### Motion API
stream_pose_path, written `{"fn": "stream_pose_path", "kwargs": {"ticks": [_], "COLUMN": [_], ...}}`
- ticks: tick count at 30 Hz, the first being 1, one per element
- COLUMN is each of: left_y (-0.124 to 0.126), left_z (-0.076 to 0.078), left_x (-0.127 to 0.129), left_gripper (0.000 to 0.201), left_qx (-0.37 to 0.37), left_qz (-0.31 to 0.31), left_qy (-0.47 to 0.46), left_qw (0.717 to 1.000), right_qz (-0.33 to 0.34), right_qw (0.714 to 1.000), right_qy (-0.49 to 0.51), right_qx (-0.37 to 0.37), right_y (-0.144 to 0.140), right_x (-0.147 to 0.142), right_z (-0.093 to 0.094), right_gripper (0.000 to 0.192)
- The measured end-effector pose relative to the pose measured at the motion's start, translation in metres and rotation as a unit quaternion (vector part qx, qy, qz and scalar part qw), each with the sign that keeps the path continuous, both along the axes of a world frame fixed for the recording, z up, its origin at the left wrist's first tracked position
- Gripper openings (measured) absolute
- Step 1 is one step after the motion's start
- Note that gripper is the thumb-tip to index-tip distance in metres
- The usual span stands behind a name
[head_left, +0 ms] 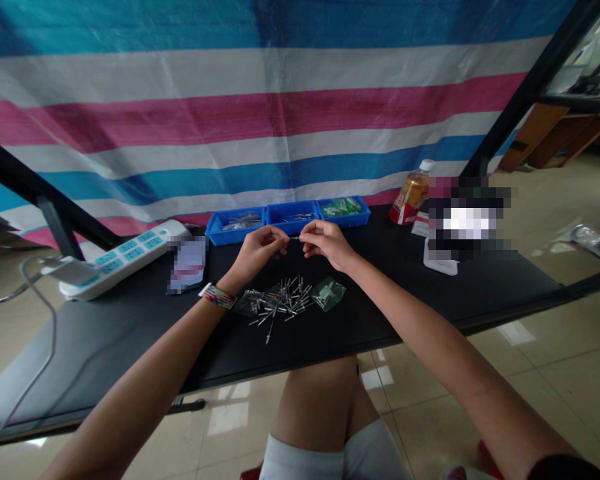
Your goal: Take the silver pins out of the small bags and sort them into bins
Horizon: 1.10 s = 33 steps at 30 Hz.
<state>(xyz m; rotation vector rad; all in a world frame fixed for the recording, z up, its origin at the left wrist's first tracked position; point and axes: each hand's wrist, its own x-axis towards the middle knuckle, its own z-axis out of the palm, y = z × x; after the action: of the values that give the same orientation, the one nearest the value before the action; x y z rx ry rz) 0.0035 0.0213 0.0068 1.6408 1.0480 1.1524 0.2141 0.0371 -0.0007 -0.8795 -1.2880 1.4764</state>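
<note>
My left hand (pixel 263 252) and my right hand (pixel 327 245) face each other above the black table, fingers pinched. Between their fingertips runs a thin silver blind rivet (pixel 294 238), one end in each pinch; the fingers hide its ends. Below them lies a loose pile of similar blind rivets (pixel 285 300), pointing in many directions. A clear plastic bag (pixel 250 303) touches the pile's left side. On its right rests a small green-tinted bag (pixel 329 294) with pale pieces inside. Just behind my hands, a blue three-part bin (pixel 293 213) holds small bags and some metal pins.
A white power strip (pixel 130 257) with a plugged-in adapter and grey cable stands at the left, beside a phone (pixel 187 265). At the right are a drink bottle (pixel 411 193) and a white flat object (pixel 440 262). A striped sheet (pixel 280 120) hangs behind the table (pixel 380 307).
</note>
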Motion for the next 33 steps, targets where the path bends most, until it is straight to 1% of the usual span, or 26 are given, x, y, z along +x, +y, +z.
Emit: {"fn": "stream_pose_path", "kwargs": {"ticks": [5, 7, 9, 12, 16, 18, 22, 25, 29, 33], "left_y": [0.0029, 0.0035, 0.0031, 0.0015, 0.0002, 0.0004, 0.0017, 0.0022, 0.001, 0.0], "left_z": [-0.0036, -0.0046, -0.0047, -0.004, -0.0034, -0.0032, -0.0035, -0.004, -0.0025, -0.0008], "left_x": [-0.0021, -0.0023, -0.002, -0.0013, -0.001, -0.0011, -0.0016, -0.002, -0.0015, -0.0011], "left_gripper": [0.045, 0.044, 0.039, 0.03, 0.027, 0.026, 0.026, 0.029, 0.033, 0.033], "left_qx": [-0.053, -0.056, -0.047, -0.026, -0.009, -0.004, -0.004, -0.028, -0.064, -0.062], "left_qz": [-0.019, -0.028, -0.029, -0.025, -0.02, -0.018, -0.026, -0.03, -0.011, -0.004], "left_qy": [0.01, 0.019, 0.019, 0.001, -0.011, -0.009, -0.006, 0.003, 0.006, 0.006], "left_qw": [0.998, 0.998, 0.998, 0.999, 1.0, 1.0, 1.0, 0.999, 0.998, 0.998], "right_qz": [-0.022, -0.025, -0.03, -0.043, -0.033, -0.025, -0.021, -0.03, -0.039, -0.049], "right_qw": [0.998, 0.998, 0.997, 0.998, 0.999, 0.999, 0.999, 0.999, 0.998, 0.998], "right_qy": [-0.016, -0.019, -0.02, -0.015, -0.016, -0.014, -0.019, -0.027, -0.028, -0.026], "right_qx": [0.05, 0.061, 0.063, 0.038, -0.027, -0.036, -0.019, 0.002, 0.028, 0.041], "right_y": [-0.0003, -0.0003, -0.0001, 0.0002, -0.0007, -0.0018, -0.003, -0.0021, -0.0008, -0.0009], "right_x": [-0.0014, -0.002, -0.002, -0.0009, 0.0008, 0.001, 0.0004, -0.0004, -0.0013, -0.0017], "right_z": [-0.0017, -0.0024, -0.0026, -0.001, 0.003, 0.0044, 0.0036, 0.0006, -0.0024, -0.0032], "right_gripper": [0.026, 0.024, 0.023, 0.019, 0.013, 0.011, 0.011, 0.012, 0.013, 0.012]}}
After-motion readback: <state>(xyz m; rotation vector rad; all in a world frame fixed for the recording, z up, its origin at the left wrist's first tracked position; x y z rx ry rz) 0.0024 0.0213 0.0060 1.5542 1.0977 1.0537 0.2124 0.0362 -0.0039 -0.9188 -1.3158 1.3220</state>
